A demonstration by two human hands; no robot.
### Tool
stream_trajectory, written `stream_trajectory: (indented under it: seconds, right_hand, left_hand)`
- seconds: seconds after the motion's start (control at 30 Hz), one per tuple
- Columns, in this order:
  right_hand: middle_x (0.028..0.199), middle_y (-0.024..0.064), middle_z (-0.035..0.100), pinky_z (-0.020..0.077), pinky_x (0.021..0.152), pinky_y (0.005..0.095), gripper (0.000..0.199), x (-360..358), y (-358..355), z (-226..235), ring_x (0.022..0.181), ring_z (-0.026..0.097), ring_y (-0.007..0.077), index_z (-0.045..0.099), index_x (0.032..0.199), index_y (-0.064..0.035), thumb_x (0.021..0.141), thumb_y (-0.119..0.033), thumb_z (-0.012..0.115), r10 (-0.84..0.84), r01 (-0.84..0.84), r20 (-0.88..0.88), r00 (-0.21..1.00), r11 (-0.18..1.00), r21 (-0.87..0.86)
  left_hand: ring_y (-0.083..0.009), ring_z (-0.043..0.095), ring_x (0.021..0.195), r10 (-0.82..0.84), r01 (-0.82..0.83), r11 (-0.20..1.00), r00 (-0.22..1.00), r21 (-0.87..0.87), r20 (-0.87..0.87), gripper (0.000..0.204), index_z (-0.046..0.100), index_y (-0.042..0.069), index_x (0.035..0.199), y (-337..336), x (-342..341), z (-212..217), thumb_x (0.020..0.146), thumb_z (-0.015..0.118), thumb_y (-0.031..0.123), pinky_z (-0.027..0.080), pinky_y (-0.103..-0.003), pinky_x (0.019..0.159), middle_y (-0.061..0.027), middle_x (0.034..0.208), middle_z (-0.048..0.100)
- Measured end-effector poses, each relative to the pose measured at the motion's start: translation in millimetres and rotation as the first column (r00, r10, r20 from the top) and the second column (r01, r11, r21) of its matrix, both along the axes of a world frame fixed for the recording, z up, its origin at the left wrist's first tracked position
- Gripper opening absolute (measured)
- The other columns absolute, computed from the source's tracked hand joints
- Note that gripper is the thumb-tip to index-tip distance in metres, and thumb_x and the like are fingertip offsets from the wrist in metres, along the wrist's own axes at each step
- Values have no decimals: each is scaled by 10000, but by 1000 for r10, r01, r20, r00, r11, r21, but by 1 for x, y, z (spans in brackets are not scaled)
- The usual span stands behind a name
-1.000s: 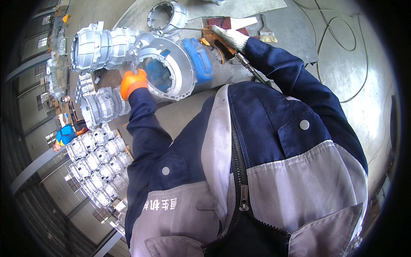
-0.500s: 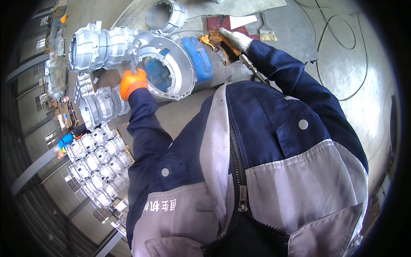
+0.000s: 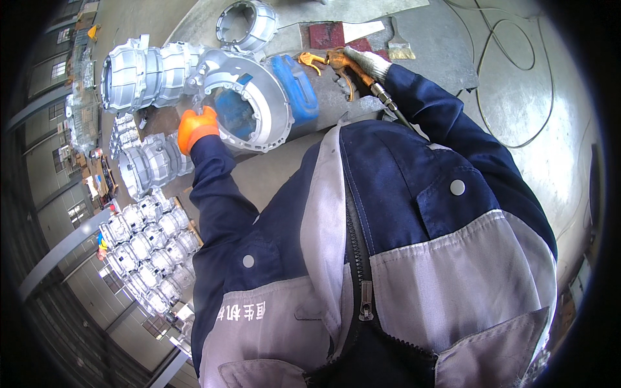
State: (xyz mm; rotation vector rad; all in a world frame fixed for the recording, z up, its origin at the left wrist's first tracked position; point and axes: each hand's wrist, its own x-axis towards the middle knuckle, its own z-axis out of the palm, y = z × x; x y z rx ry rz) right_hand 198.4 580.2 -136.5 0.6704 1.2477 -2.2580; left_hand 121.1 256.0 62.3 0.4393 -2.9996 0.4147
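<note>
At the left rim of a large silver metal housing (image 3: 275, 107), my left hand (image 3: 198, 129) in an orange glove has its fingers curled against the casting. Part of its grip is hidden behind the glove. The housing has a wide round opening with a bolt-hole flange. Farther right, my right hand (image 3: 370, 63) in a whitish glove is closed round the handle of an orange air blow gun (image 3: 354, 68). The gun's nozzle end points left, toward the housing, and a dark hose runs from its metal coupling down toward my body. A blue plastic jug (image 3: 296, 90) lies between housing and gun.
More silver housings (image 3: 132, 74) stand at the left, with another ring-shaped casting (image 3: 246, 26) at the back. A paint brush (image 3: 400, 42) and dark red pads (image 3: 326, 35) lie on the grey table (image 3: 446, 55). Coiled hose (image 3: 517, 48) rests on the floor at right.
My right hand has shifted slightly right with the air blow gun, which has tilted a little. My left hand has moved slightly left along the housing's rim.
</note>
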Motion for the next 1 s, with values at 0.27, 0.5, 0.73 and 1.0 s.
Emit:
stream_trajectory:
  seconds: [0.27,0.5,0.73,1.0]
  right_hand:
    - [842,92,626,497,572,286,452,6,0,7,633,599,164,584,1009,-34,886,-456,479,9,-9,-11,1000,1000,-6]
    - [843,93,623,496,570,278,441,1,-2,5,610,584,157,580,1007,-32,893,-444,473,29,-29,-17,999,999,42]
    - [853,81,623,486,608,293,448,3,-3,-15,687,592,152,595,995,-36,888,-455,479,-13,11,-58,998,999,-33]
    - [840,97,642,536,580,277,457,11,-1,-51,649,631,169,578,1024,-28,887,-454,483,108,-111,-57,992,993,-48]
  left_hand:
    - [-350,604,893,5,-5,1000,1000,6,18,463,627,96,933,1,1,1,703,585,496,467,-427,736,-166,921,642]
    - [-358,612,835,-19,19,1000,1000,3,-20,426,633,94,875,0,1,-1,689,592,475,472,-432,695,-160,867,647]
    - [-361,609,833,-50,50,999,998,4,-48,424,629,89,869,-4,1,-3,688,596,471,470,-435,692,-163,869,646]
    - [-362,609,850,-10,10,1000,1000,-11,-12,434,631,90,883,-1,-2,-2,696,592,480,471,-436,705,-162,889,647]
